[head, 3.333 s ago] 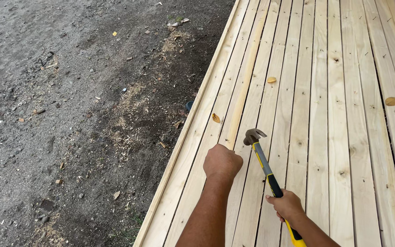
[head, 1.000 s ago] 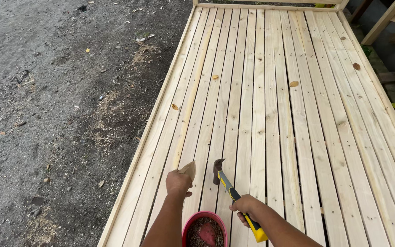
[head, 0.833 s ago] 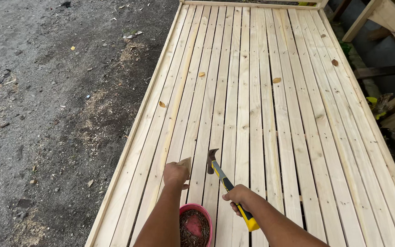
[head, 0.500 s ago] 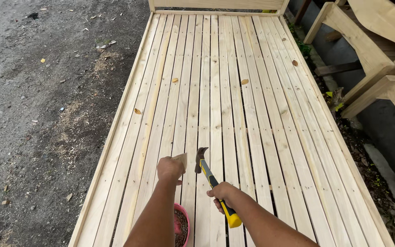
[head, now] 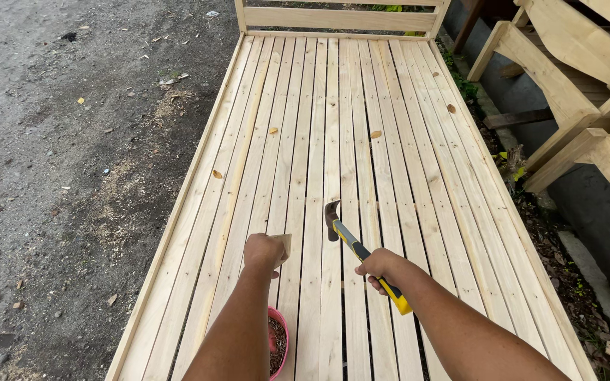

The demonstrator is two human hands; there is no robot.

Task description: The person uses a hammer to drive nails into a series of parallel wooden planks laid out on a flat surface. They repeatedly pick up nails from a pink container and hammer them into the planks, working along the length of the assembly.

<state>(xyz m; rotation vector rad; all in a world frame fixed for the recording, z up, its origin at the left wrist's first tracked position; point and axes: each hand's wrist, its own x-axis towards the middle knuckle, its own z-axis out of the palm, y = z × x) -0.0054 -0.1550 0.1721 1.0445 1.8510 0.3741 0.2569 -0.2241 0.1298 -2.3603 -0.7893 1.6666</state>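
My right hand (head: 377, 266) grips a claw hammer (head: 353, 244) with a yellow and black handle; its dark head hovers over the pale wooden slats of a bed frame (head: 361, 162). My left hand (head: 262, 251) is closed around a small flat piece of wood (head: 285, 245), held just left of the hammer head above the slats. Below my left forearm sits a small pink bowl (head: 275, 344) with dark nails or bits in it, partly hidden by the arm.
The frame's headboard (head: 337, 17) stands at the far end. Dry leaves (head: 375, 134) lie scattered on the slats. Dirt ground with sawdust (head: 72, 176) runs along the left. More unfinished wooden furniture (head: 573, 85) stands at the right, beside weeds and rubble.
My view has tilted up and shifted right, bringing the headboard and the furniture at right into sight. Both hands keep their hold, the hammer still raised beside my left hand.
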